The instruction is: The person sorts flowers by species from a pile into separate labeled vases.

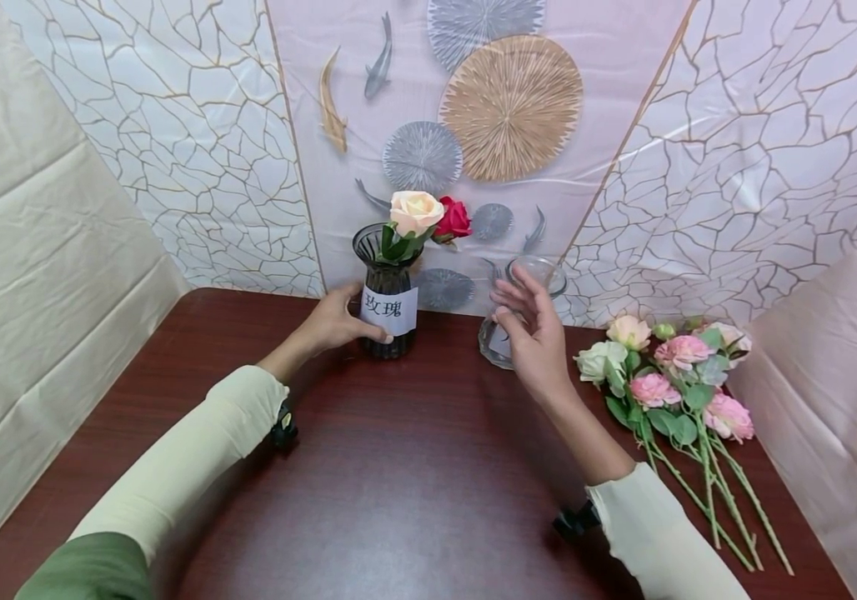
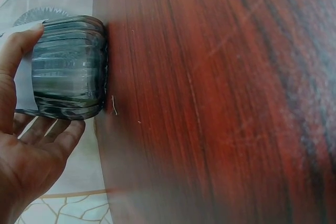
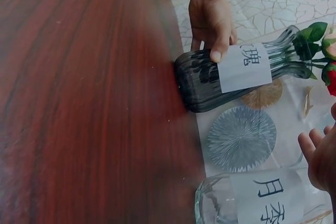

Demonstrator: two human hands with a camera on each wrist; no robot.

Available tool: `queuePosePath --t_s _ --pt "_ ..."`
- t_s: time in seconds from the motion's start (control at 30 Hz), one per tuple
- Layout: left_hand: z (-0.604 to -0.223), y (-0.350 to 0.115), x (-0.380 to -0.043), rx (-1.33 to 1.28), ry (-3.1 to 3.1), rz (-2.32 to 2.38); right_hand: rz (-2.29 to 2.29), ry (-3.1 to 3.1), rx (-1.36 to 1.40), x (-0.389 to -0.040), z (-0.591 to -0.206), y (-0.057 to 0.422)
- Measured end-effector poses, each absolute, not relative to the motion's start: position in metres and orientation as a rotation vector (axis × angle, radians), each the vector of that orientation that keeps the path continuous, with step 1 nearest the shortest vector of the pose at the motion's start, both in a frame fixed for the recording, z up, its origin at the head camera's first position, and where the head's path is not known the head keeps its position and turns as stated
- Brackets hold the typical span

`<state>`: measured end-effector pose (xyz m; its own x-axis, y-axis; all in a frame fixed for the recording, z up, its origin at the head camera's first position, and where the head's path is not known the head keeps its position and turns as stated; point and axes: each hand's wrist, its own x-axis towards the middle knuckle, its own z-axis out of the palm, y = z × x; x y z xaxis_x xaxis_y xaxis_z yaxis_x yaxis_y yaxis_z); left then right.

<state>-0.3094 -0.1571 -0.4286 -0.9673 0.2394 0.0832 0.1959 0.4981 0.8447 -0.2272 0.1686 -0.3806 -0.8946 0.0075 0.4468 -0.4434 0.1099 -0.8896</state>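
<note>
My left hand point(image 1: 338, 321) grips the dark glass vase point(image 1: 391, 344) low down, thumb across the front by its white paper label point(image 2: 25, 85) and fingers round the back. The vase stands upright near the table's far edge. A cream rose point(image 1: 417, 212) and a red rose point(image 1: 454, 218) lean out of its mouth to the right. My right hand point(image 1: 537, 342) is raised in front of a clear glass vase point(image 3: 212, 203), fingers loosely bent and nothing held. In the head view that hand hides much of the clear vase, which also bears a white label point(image 3: 269, 198).
On the right of the dark red wooden table point(image 1: 398, 483) lies a bunch of artificial flowers point(image 1: 679, 354), pink, white and peach, stems toward the front right. A patterned cloth backdrop point(image 1: 353, 83) rises right behind the vases.
</note>
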Motion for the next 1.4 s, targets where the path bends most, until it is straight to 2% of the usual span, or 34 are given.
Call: queuePosePath --t_s 1.4 --pt "-0.431 -0.157 -0.31 0.396 2.638 1.542 1.707 -2.274 0.19 -0.191 -0.395 0.249"
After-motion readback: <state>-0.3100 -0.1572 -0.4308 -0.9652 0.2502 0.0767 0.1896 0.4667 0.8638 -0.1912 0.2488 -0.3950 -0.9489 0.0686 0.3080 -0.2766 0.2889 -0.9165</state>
